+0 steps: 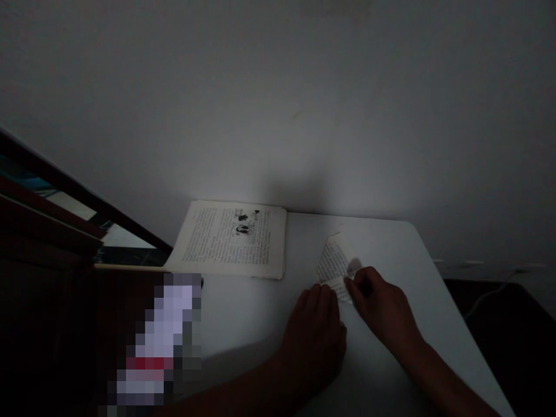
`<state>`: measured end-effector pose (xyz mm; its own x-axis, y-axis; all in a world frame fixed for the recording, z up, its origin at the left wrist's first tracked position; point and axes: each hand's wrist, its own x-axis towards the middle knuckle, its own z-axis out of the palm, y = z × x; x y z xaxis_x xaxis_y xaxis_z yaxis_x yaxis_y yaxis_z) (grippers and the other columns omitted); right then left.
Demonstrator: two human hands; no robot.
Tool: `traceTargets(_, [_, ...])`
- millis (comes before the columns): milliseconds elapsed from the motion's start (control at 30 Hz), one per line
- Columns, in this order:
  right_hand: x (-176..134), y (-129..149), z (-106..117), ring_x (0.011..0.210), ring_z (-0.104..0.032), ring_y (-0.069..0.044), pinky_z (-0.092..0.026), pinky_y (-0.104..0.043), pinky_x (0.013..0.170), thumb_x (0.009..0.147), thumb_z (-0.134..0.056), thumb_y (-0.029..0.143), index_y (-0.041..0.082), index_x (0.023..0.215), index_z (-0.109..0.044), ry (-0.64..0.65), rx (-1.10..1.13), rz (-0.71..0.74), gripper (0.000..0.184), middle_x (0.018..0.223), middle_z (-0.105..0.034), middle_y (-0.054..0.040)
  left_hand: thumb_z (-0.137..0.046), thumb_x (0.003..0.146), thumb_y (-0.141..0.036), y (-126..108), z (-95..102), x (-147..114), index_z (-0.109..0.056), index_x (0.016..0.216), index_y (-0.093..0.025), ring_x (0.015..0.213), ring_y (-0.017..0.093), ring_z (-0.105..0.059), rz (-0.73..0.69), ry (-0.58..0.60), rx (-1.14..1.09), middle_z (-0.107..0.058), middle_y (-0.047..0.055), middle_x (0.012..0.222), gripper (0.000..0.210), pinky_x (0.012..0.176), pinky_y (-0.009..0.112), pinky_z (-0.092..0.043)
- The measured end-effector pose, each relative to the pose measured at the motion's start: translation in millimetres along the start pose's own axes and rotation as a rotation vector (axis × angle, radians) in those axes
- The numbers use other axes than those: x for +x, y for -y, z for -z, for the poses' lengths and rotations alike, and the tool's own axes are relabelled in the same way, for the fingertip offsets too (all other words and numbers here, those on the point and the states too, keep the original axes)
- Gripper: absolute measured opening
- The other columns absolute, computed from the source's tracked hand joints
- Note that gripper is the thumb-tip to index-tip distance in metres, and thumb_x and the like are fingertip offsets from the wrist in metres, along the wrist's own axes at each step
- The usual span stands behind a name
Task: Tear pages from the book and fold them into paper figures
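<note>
A folded piece of printed paper lies on the white table in front of me, pointed at its far end and creased across the near part. My left hand rests at its near left edge, knuckles up, with the fingers curled together onto the paper; the thumb is mostly hidden. From the right, my right hand pinches the paper's right edge between thumb and forefinger. The near end of the paper is partly covered by my hands.
A stack of printed sheets with a drawing on top lies at the back left of the white table, against the grey wall. A blurred-out bright object is at the left edge. A cable runs at the right.
</note>
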<state>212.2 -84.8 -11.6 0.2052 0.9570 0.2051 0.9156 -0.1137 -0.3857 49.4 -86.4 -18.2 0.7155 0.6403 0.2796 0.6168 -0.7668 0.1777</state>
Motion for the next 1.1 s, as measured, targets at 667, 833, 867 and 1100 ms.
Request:
traceTargets(667, [1,0,0,0.046,-0.057,-0.017,-0.036,-0.025,0.047,0.084,-0.045,0.041,0.023,0.073,-0.044,-0.017,-0.03,-0.005,0.021,0.055,-0.058,0.0016,-0.041,0.086,-0.03,0,6.9,-3,-0.043,0.125,-0.009,0.113,0.032,-0.043,0.111,0.092,0.016,-0.048,0.018,0.125,0.044,0.092,0.048,-0.037])
traceTargets(833, [1,-1,-1,0.044,-0.056,-0.016,-0.035,-0.024,0.045,0.084,-0.045,0.041,0.023,0.072,-0.045,-0.02,-0.022,0.0,0.021,0.053,-0.057,0.0019,-0.043,0.085,-0.03,3,11.4,-5,-0.045,0.122,-0.009,0.11,0.031,-0.044,0.123,0.111,-0.016,-0.049,0.017,0.122,0.043,0.092,0.047,-0.037])
traceTargets(867, [1,0,0,0.044,-0.056,-0.016,-0.035,-0.024,0.045,0.084,-0.044,0.04,0.023,0.072,-0.045,-0.018,-0.017,0.003,0.021,0.053,-0.058,0.0018,-0.044,0.084,-0.03,3,13.1,-5,-0.046,0.12,-0.009,0.109,0.031,-0.044,0.133,0.119,-0.025,-0.05,0.017,0.12,0.042,0.091,0.047,-0.038])
traceTargets(1100, [1,0,2,0.044,-0.056,-0.017,-0.036,-0.025,0.045,0.084,-0.044,0.041,0.023,0.073,-0.046,-0.005,-0.01,0.01,0.021,0.054,-0.058,0.0012,-0.046,0.082,-0.031,7,25.4,0,-0.052,0.108,-0.012,0.094,0.028,-0.047,0.172,0.161,-0.039,-0.055,0.013,0.102,0.033,0.081,0.046,-0.041])
